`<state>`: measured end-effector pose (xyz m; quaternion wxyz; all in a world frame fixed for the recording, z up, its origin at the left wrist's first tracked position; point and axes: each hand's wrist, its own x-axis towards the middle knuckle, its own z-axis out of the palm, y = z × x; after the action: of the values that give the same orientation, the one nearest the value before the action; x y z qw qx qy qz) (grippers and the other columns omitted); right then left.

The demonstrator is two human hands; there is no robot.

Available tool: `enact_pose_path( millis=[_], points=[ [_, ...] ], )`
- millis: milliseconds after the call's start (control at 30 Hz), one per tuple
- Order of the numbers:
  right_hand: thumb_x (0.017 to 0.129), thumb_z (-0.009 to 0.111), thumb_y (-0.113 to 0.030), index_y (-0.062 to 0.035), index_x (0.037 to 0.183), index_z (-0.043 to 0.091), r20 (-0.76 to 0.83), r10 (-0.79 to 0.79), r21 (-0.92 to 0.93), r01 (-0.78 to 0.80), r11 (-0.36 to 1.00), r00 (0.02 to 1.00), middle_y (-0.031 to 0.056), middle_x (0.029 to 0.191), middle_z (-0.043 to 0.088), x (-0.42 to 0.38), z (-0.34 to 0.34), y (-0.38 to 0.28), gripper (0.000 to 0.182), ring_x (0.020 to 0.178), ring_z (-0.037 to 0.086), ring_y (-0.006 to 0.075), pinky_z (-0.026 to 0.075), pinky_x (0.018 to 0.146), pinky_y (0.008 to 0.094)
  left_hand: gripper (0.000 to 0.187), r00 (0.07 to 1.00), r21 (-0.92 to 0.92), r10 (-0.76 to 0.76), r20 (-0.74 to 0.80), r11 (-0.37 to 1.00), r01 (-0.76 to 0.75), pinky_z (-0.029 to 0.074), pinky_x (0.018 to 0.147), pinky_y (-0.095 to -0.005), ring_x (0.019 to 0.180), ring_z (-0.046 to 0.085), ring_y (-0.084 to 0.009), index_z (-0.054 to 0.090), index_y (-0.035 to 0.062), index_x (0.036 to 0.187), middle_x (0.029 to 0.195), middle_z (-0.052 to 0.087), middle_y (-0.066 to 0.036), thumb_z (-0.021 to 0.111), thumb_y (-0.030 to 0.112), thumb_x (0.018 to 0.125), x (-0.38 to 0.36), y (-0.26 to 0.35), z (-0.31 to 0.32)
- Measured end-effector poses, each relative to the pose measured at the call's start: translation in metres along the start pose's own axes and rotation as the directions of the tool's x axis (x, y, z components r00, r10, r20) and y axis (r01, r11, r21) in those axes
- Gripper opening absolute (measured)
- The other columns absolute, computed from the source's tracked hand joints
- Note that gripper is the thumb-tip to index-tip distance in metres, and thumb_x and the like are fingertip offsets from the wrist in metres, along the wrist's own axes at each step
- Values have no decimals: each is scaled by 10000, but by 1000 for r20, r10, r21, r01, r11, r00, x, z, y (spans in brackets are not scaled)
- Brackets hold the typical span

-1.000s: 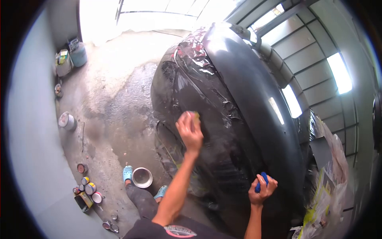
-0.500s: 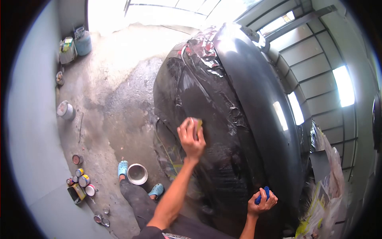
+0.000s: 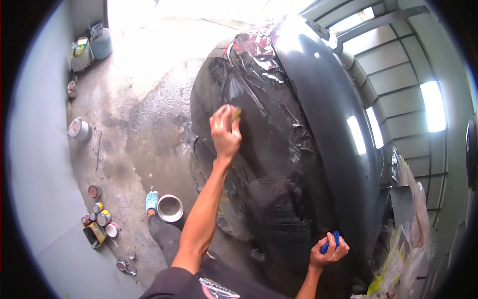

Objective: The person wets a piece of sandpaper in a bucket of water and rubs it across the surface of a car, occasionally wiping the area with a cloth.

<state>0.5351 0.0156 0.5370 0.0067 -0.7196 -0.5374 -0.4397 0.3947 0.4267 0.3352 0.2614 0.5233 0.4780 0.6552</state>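
Rubbing stage on the dark car panel [image 3: 279, 149]: left hand [image 3: 225, 132] pressed flat against it, closed on a small yellow pad [image 3: 235, 113]. Right hand [image 3: 328, 251] low at the panel's lower edge, wrapped round a blue object [image 3: 330, 241]. Next stroke likely needs steady pressure over the curve, short of the crinkled plastic masking [image 3: 259, 52] above. Free room leftward over wet concrete floor [image 3: 144, 114]; metal bowl [image 3: 170, 208] and paint tins [image 3: 102, 218] beside the feet.
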Motion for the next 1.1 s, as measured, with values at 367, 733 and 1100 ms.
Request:
enact_pose_path(
  millis=[367, 733, 1100],
  points=[
    [947, 710, -60, -113, 1043, 771, -9, -16, -2, 16, 1000, 1000, 137, 1076, 692, 0, 0, 3, 126, 1030, 669, 352, 502, 933, 515, 342, 1000, -34, -26, 2, 999, 26, 499, 1119, -497, 1271, 656, -422, 735, -14, 1306, 1382, 705, -228, 736, 2, 964, -12, 9, -1],
    [964, 696, -84, -89, 1058, 779, -16, -46, -13, 45, 999, 999, 144, 1097, 694, -1, 5, 4, 125, 1046, 654, 360, 505, 939, 531, 403, 999, -89, 37, 19, 995, -35, 507, 1115, -516, 1277, 647, -431, 731, -2, 1316, 1400, 688, -248, 696, -62, 919, -35, 17, -12],
    [996, 658, -79, -47, 1066, 761, -16, -88, -37, 87, 996, 996, 190, 1100, 669, -3, 8, 5, 129, 1039, 624, 382, 509, 909, 527, 505, 994, -156, -22, 111, 987, 40, 505, 1125, -503, 1314, 632, -441, 710, 4, 1377, 1442, 674, -238, 752, -41, 877, -97, 45, -35]
  ],
)
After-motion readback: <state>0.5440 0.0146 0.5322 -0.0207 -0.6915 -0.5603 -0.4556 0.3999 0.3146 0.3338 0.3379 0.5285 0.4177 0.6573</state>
